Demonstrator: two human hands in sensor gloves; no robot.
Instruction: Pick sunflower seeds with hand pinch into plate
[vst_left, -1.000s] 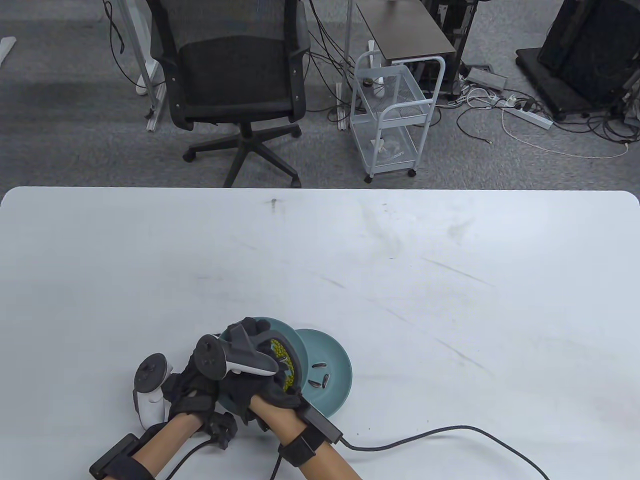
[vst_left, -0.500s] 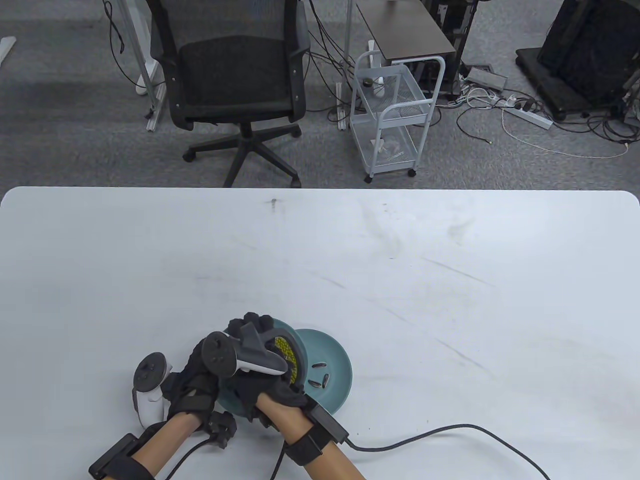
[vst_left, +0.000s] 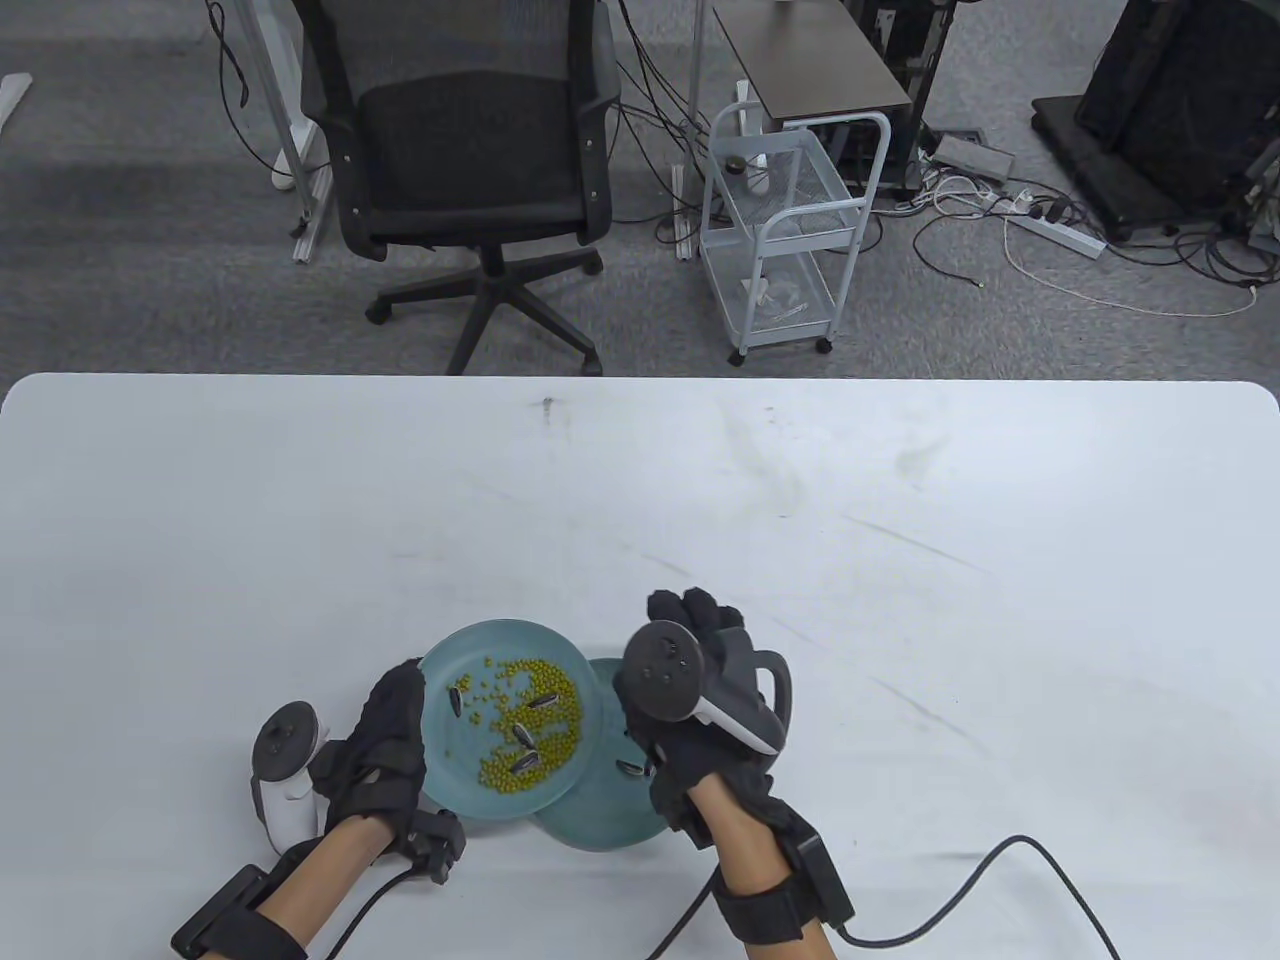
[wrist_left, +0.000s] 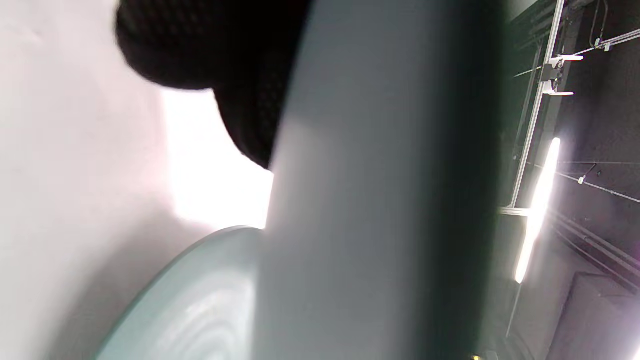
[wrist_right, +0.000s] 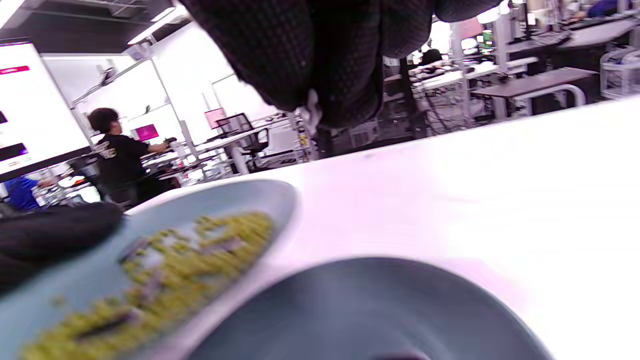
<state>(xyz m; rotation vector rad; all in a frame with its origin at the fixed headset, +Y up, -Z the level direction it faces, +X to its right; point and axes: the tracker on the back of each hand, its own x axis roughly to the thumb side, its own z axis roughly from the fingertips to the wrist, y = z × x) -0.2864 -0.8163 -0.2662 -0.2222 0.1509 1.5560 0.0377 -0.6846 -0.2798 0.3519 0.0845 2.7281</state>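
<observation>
Left hand (vst_left: 385, 745) gripping rim of tilted source plate (vst_left: 450, 745). Right hand (vst_left: 700, 720) hovering over target plate (vst_left: 600, 825), fingers bunched, possibly pinching seed; unclear. Sunflower seeds (vst_left: 527, 735) remaining among green beans; one (vst_left: 630, 768) lying delivered beside right hand.

Two plates (vst_left: 500, 720) crowd near edge (table (vst_left: 900, 520) open beyond).

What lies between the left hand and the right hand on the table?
In the table view, the light teal plate of green beans and sunflower seeds, held by the left hand, overlaps the darker teal plate under the right hand.
</observation>
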